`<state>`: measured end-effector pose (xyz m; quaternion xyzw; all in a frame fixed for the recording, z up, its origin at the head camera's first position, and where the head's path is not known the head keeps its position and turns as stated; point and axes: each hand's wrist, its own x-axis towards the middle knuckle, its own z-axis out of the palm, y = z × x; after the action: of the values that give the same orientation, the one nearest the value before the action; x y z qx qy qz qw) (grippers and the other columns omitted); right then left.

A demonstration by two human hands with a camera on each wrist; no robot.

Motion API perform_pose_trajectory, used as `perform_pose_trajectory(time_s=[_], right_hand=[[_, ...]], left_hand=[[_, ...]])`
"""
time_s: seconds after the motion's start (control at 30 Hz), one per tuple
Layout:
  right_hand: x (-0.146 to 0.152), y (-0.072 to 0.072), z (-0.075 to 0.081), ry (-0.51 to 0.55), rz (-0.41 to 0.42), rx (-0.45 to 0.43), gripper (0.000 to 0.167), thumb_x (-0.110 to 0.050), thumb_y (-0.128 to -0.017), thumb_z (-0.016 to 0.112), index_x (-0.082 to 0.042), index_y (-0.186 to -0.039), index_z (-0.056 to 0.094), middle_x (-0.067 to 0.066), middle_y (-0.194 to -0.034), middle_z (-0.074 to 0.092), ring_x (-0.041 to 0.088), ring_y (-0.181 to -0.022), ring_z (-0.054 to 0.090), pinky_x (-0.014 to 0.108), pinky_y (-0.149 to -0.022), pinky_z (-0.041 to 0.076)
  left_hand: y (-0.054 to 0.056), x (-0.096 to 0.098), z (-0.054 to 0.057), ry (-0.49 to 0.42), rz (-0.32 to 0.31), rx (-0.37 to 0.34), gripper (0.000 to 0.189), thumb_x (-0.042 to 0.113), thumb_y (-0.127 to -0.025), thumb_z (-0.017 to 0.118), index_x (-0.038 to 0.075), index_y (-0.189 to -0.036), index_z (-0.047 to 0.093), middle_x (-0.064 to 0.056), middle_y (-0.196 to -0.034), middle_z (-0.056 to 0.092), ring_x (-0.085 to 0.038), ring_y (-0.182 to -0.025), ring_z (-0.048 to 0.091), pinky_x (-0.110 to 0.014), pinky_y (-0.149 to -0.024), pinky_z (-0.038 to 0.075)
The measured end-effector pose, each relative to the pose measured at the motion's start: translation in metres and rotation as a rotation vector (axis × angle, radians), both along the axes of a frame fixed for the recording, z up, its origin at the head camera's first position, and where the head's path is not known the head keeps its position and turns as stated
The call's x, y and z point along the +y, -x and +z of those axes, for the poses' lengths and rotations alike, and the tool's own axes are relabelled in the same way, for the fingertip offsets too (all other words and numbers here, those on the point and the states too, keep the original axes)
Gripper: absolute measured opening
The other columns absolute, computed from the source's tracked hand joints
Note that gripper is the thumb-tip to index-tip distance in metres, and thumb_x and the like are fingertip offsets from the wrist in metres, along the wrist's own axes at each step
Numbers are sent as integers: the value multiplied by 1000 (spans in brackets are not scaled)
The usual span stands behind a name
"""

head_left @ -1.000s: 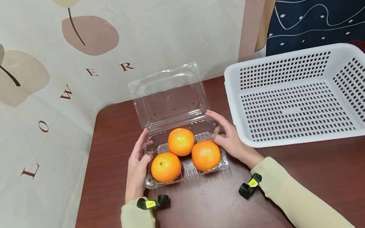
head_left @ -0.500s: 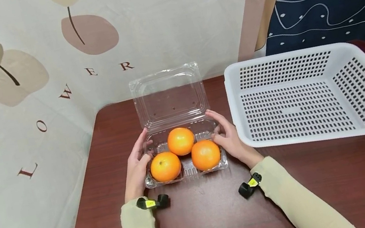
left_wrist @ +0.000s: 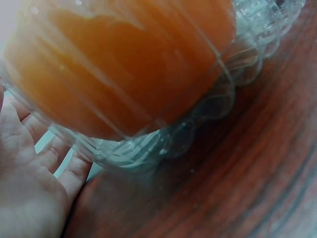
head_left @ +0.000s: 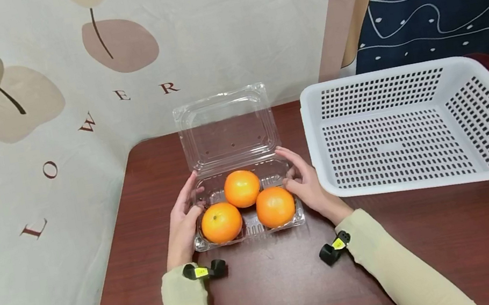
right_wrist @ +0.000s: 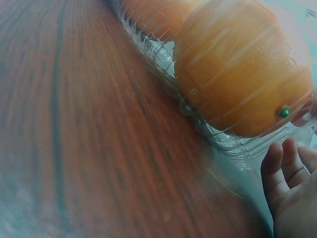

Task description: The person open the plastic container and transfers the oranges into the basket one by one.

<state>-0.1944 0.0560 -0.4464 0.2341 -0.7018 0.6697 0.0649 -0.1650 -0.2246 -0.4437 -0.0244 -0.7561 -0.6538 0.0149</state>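
A clear plastic clamshell fruit box (head_left: 254,227) sits on the table with its lid (head_left: 226,128) raised at the back. Inside are three oranges: one at the back (head_left: 242,188), one front left (head_left: 221,222) and one front right (head_left: 275,206). My left hand (head_left: 182,226) holds the box's left side, thumb at the rim and fingers along the wall. Opposite it, my right hand (head_left: 312,189) holds the right side the same way. Close up, the left wrist view shows an orange (left_wrist: 133,69) through the plastic; the right wrist view shows another orange (right_wrist: 237,69) with a green stem spot.
A large white perforated basket (head_left: 391,148) stands right of the box, close to my right hand. The dark red wooden table (head_left: 273,289) meets a printed cloth (head_left: 222,25) behind and on the left. A navy cloth with white trees (head_left: 450,12) hangs behind the basket.
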Motion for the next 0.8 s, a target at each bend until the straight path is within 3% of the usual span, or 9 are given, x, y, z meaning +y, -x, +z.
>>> perform_pose_trajectory(time_s=[0.17, 0.8], right_hand=[[0, 0, 0, 0, 0, -7, 64, 20, -69, 45, 6, -131, 36, 21, -138, 31, 18, -63, 44, 17, -50, 39], [0, 0, 0, -8, -16, 11, 65, 21, -66, 44, 8, -129, 38, 24, -137, 31, 14, -63, 44, 15, -49, 36]], left_hand=[[-3, 3, 7, 2, 14, -20, 64, -9, -84, 37, 28, -137, 37, 6, -136, 39, -21, -120, 38, -39, -95, 36], [-3, 2, 5, 14, 45, -42, 62, -8, -85, 39, 28, -135, 39, -3, -131, 45, -20, -118, 41, -27, -87, 40]])
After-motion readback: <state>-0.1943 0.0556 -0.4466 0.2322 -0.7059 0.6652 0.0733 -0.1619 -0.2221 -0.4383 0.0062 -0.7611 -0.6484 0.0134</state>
